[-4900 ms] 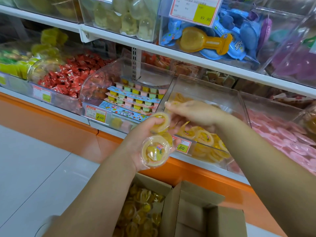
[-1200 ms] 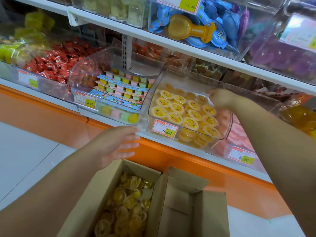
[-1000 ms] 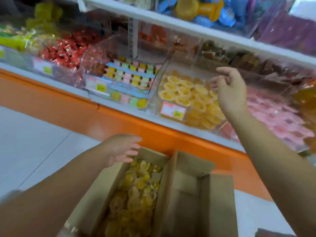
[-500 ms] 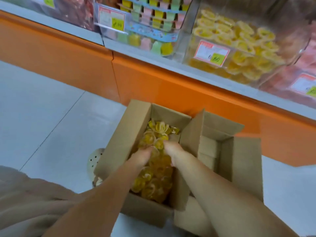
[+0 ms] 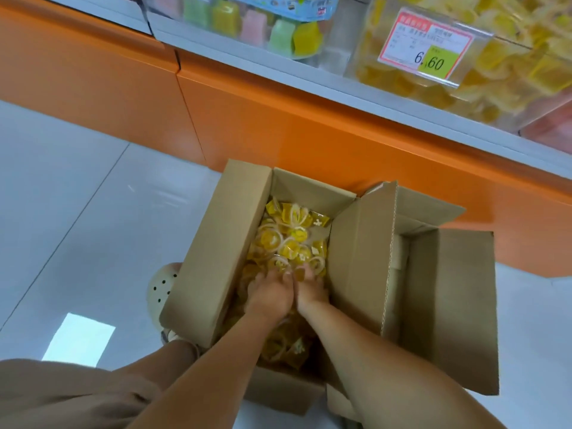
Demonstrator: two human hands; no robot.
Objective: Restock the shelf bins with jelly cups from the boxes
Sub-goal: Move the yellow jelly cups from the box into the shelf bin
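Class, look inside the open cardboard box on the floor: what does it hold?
The cardboard box holds loose yellow jelly cups. The left hand and right hand are in the pile, covering cups beneath; the box bottom is hidden.

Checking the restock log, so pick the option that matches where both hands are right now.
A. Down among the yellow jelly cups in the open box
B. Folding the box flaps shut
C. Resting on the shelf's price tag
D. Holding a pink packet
A: the left hand and right hand are side by side, pressed into the yellow jelly cups inside the open cardboard box.
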